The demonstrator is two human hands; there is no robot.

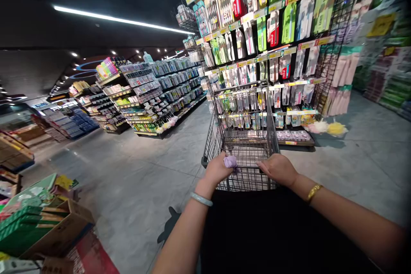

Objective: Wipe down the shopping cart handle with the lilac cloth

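A wire shopping cart (244, 150) stands right in front of me, with no goods visible in its basket. My left hand (218, 169), with a pale bangle on the wrist, is closed at the cart's near edge, and a crumpled light purple item (230, 162) shows at its fingers. My right hand (278, 169), a gold bracelet on its wrist, is curled round the right part of the cart's handle. Beyond the cart rises a rack of toothbrush packs (247, 43) in several rows.
More stocked shelves (144, 94) run along the left. At the lower left are a cardboard box (61, 227) and green crates. Yellow and white puffs (336, 129) hang low beside the rack's right end. Grey floor (128, 171) surrounds the cart.
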